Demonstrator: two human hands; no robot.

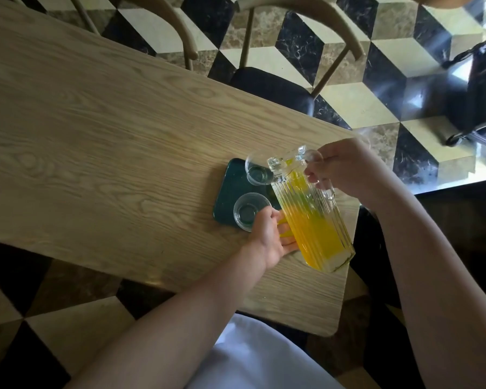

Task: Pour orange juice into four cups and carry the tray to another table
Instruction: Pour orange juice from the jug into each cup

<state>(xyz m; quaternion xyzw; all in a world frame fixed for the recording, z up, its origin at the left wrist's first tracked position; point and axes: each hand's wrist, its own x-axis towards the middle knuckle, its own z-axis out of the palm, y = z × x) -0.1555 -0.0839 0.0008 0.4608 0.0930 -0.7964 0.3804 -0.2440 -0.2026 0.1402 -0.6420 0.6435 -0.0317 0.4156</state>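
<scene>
Head view: right hand [345,169], fingers curled round the handle, holds the ribbed glass pitcher [310,211] tilted above the counter [96,122]; orange juice [317,234] fills its lower part. Left hand [270,237] grips a cup mostly hidden behind the pitcher. Two empty clear cups [249,211] stand on the dark green tray [230,186], near the counter's right end.

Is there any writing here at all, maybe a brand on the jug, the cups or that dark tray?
None can be read.
Jug: ribbed clear glass with orange juice, no label or print showing.
Two cups in view: plain clear, no marks.
Tray: plain dark green, no lettering.
Table: wood grain only.
</scene>
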